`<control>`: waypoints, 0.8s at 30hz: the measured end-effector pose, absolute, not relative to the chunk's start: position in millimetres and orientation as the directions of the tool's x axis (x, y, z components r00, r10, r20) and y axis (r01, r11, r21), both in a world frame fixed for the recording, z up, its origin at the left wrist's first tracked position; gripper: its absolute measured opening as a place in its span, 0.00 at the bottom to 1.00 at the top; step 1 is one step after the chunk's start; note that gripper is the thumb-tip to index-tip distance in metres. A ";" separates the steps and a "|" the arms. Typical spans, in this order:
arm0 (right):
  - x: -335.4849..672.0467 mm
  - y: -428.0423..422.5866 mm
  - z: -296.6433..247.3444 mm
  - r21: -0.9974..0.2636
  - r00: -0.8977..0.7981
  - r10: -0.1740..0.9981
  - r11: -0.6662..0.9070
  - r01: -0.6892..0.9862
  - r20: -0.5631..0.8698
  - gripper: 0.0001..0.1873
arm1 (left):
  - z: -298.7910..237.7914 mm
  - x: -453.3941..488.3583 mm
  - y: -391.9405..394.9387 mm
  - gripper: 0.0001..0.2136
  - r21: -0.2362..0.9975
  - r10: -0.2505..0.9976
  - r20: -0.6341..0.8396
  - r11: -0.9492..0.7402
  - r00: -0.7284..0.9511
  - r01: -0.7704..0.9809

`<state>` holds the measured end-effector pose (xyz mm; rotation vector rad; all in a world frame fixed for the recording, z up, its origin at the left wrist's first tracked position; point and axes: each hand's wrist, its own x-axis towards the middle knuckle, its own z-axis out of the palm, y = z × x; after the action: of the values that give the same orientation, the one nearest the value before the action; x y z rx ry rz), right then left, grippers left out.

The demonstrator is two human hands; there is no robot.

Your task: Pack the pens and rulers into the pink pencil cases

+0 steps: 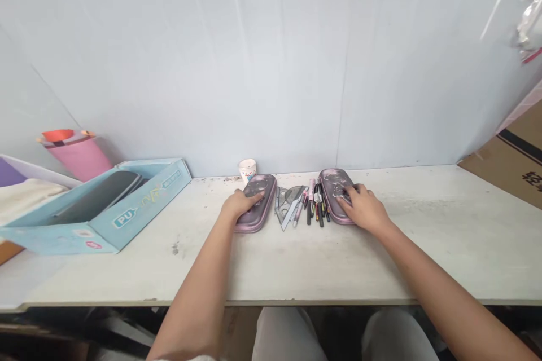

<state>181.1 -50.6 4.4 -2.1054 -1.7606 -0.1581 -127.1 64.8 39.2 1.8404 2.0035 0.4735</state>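
Observation:
Two shiny purple zip pencil cases lie on the white table, one under each hand. My left hand (237, 204) grips the left pencil case (261, 211) by its left side, thumb across the top; its other fingers are mostly hidden. My right hand (365, 206) holds the right pencil case (331, 176) from its right side, with fingers over the embossed lid. Between the cases are clear rulers (281, 211), including a triangular one, a round protractor-like piece (293, 194), and a bunch of pens and markers (317, 206), several of them black or pink.
Behind the left case stands a small paper cup (247, 169). On the left, a light blue open box (148, 203) holds a dark grey case (99, 197), with a pink container (80, 158) behind. A cardboard box (508, 163) sits at right. The table's (296, 276) front edge is near my knees.

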 end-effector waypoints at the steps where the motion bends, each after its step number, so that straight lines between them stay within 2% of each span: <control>1: 175.6 -49.5 5.8 -0.227 0.183 0.919 -0.106 0.968 0.350 0.25 | 38.8 -131.2 63.4 0.31 0.554 0.991 -0.117 0.113 -0.057 0.825; 4: 168.8 -49.2 9.6 -0.230 0.119 0.905 -0.024 0.973 0.407 0.23 | 36.2 -133.4 57.7 0.26 0.714 0.974 -0.223 0.198 -0.051 0.671; 7: 174.1 -52.1 17.0 -0.244 0.072 0.890 0.046 0.969 0.450 0.21 | 38.0 -125.6 52.1 0.24 0.864 0.968 -0.250 0.218 0.010 0.454; 9: 180.7 -54.2 28.0 -0.276 0.044 0.873 0.106 0.955 0.487 0.19 | 46.6 -116.7 47.2 0.24 0.942 0.975 -0.186 0.142 0.118 0.304; 11: 186.4 -56.5 45.8 -0.315 0.002 0.843 0.199 0.928 0.539 0.17 | 62.4 -105.7 38.9 0.27 0.966 0.978 -0.052 -0.003 0.203 0.259; 14: 189.8 -62.6 83.0 -0.358 -0.061 0.769 0.364 0.860 0.636 0.15 | 96.0 -86.9 18.6 0.27 0.881 0.920 0.096 -0.256 0.380 0.398; 17: 189.3 -74.8 122.1 -0.390 -0.141 0.730 0.506 0.770 0.669 0.15 | 129.8 -68.0 -6.3 0.23 0.731 0.755 0.069 -0.482 0.652 0.482; 20: 190.5 -92.3 149.7 -0.432 -0.375 0.776 0.605 0.669 0.507 0.17 | 151.9 -51.4 -27.8 0.20 0.601 0.621 -0.008 -0.623 0.784 0.500; 22: 192.8 -104.7 159.0 -0.461 -0.511 0.796 0.605 0.650 0.324 0.16 | 158.6 -42.4 -38.2 0.19 0.544 0.573 -0.031 -0.678 0.819 0.495; 24: 194.6 -115.9 161.7 -0.454 -0.577 0.797 0.586 0.671 0.175 0.14 | 160.6 -34.9 -45.8 0.18 0.515 0.538 -0.041 -0.711 0.842 0.479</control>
<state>194.6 -115.9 161.7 -1.1886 -2.4575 0.4849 -34.9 -45.8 160.6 2.4982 0.7451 0.1513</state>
